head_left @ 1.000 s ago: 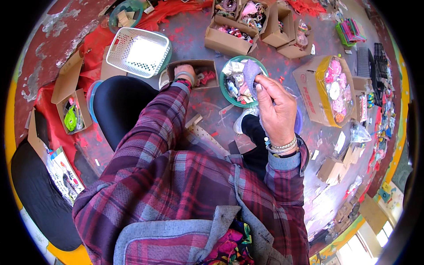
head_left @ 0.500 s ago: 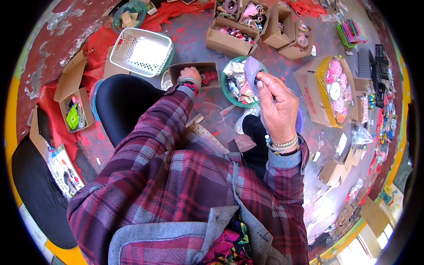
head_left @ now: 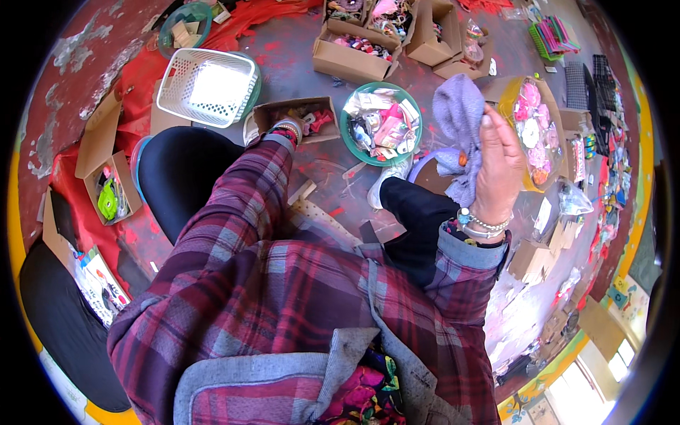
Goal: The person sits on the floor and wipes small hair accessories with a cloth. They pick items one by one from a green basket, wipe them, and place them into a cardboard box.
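Note:
My right hand [head_left: 499,164] is raised at the right, its fingers pinched on a lavender cloth [head_left: 457,106]. The cloth hangs in soft folds, with a small orange piece [head_left: 462,159] against its lower part. Below it shows the rim of a purple basin [head_left: 418,167]. My left hand [head_left: 292,127] reaches into a small open cardboard box [head_left: 263,112], and its fingers are hidden inside. Dark pink items [head_left: 322,119] lie in that box. Between my hands stands a round green basin [head_left: 346,138] filled with small packets and pink pieces.
A white perforated basket [head_left: 170,85] stands at the left. Open cardboard boxes [head_left: 347,64] of colourful items sit ahead. A large box [head_left: 559,134] with pink flower-like pieces is at the right. Another box [head_left: 134,188] holds a bright green item. Scraps litter the floor.
My right hand has moved right with the lavender cloth, away from over the green basin, whose contents now show fully. My left hand has sunk deeper into the small box.

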### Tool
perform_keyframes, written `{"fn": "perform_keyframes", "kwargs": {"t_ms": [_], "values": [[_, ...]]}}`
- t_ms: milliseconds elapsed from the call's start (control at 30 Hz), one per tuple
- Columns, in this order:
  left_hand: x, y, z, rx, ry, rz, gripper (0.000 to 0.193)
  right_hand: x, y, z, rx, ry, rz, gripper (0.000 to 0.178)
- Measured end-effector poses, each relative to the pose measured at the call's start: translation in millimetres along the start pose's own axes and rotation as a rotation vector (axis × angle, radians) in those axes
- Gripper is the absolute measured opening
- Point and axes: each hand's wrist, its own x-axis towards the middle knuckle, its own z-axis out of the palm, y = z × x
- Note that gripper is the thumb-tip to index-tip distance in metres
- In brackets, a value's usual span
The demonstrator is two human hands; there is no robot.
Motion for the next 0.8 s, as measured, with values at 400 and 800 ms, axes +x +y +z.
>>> {"fn": "perform_keyframes", "kwargs": {"t_ms": [400,800], "values": [[-42,9,-35,0.138,-0.036,0.030,0.036,14,15,-25,0.795,-0.090,0.257,0.031],[-84,120,-85,-0.167,0.681,0.339,0.030,6,9,-55,1.071,0.019,0.287,0.034]]}}
